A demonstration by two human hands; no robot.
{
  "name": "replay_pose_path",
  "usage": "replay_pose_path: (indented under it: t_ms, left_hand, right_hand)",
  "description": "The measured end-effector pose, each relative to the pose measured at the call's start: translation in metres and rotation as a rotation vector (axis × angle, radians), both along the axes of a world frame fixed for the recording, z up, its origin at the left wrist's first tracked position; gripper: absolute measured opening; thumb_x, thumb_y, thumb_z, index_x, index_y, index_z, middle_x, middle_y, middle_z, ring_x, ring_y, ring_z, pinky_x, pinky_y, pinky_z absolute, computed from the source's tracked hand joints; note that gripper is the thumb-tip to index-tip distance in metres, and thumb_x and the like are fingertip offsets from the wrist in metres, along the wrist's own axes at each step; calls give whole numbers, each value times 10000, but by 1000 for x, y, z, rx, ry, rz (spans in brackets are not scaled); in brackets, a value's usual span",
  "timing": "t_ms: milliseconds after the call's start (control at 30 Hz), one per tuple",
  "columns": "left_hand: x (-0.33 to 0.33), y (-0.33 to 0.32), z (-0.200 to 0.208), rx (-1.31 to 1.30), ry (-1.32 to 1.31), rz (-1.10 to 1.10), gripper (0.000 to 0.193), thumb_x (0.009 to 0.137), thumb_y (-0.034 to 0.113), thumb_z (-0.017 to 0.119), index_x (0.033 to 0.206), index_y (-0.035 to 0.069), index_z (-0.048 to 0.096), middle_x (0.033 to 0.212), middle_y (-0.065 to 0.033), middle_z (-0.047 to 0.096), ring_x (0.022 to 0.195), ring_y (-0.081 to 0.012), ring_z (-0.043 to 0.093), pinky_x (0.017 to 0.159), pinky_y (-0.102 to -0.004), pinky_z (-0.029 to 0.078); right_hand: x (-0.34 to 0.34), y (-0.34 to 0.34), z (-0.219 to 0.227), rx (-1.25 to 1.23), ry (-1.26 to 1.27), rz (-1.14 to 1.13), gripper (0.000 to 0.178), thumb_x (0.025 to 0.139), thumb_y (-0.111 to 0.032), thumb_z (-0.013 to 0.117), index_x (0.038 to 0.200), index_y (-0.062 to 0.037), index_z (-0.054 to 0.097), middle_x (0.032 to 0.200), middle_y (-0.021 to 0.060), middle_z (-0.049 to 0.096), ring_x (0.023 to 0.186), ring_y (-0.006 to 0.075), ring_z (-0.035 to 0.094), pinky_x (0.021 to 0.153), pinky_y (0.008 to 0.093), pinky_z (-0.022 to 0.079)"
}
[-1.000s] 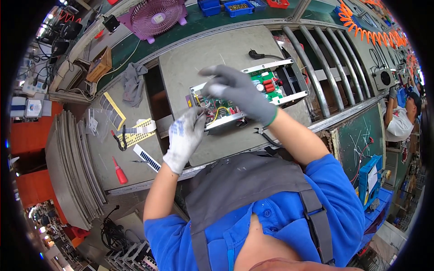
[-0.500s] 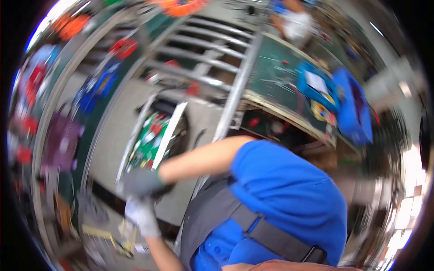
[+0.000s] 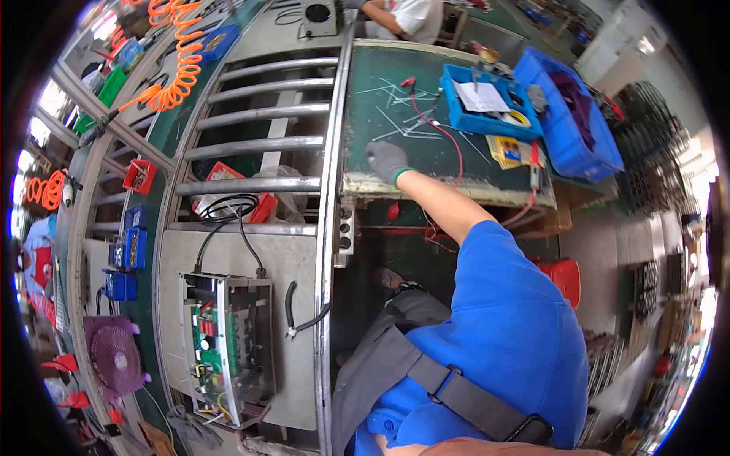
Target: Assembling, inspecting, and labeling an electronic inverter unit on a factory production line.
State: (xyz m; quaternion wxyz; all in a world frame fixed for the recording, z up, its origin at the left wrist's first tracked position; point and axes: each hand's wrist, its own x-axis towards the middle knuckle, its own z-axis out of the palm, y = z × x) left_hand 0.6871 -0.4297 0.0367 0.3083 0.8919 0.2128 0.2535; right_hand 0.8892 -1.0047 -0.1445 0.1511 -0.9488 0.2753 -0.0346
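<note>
My right hand (image 3: 388,162), in a grey glove with a green cuff, is over the near left corner of the green-topped table (image 3: 411,72). Its fingers are curled, and whatever they may hold is hidden. Just beyond them, thin white strips that look like cable ties (image 3: 414,135) lie scattered. My left hand is out of view. To the left, an open metal-framed unit with a green circuit board (image 3: 215,346) stands on a grey board (image 3: 293,258) on the line. Black cables (image 3: 228,205) run from its far end.
A blue tray (image 3: 456,121) with paper and tape, plus a larger blue bin (image 3: 601,148), stand at the table's right. Metal rollers (image 3: 266,112) lie beyond the unit. An orange coiled hose (image 3: 182,76) hangs at upper left. Another person (image 3: 414,19) sits at the far end.
My right hand has gone from beside the circuit-board unit to the green table. My left hand, in a white glove, has left the view. The view has turned and steadied.
</note>
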Motion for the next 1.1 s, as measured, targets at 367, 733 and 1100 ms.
replay_pose_path:
  t_ms: [367, 733, 1100]
  left_hand:
    - [-25, -99, -29, 110, 250, -289, 277, 1001, 158, 565, 1200, -17, 644, 1060, -181, 709, 898, -289, 687, 778, -376, 542]
    - [-72, -44, -48, 13, 203, -293, 169, 961, 125, 610, 1080, 34, 687, 934, -172, 710, 843, -337, 691, 736, -397, 545]
    - [-37, 17, -50, -564, 127, -473, 284, 959, 159, 626, 1201, 15, 661, 1020, -163, 727, 926, -278, 716, 809, -354, 541]
  right_hand:
    - [70, -119, -112, 59, 79, 200, 467, 944, -307, 563, 1338, -57, 554, 1369, 243, 543, 1283, 404, 521, 1083, 457, 421]
    - [63, -50, -103, -179, 162, 132, 305, 893, -111, 584, 1194, -62, 562, 1173, 250, 622, 1133, 427, 606, 918, 468, 512]
    - [-136, 443, 133, 1413, -24, 1104, 214, 932, -55, 610, 1140, -5, 619, 996, 78, 669, 879, 121, 674, 789, 254, 545]
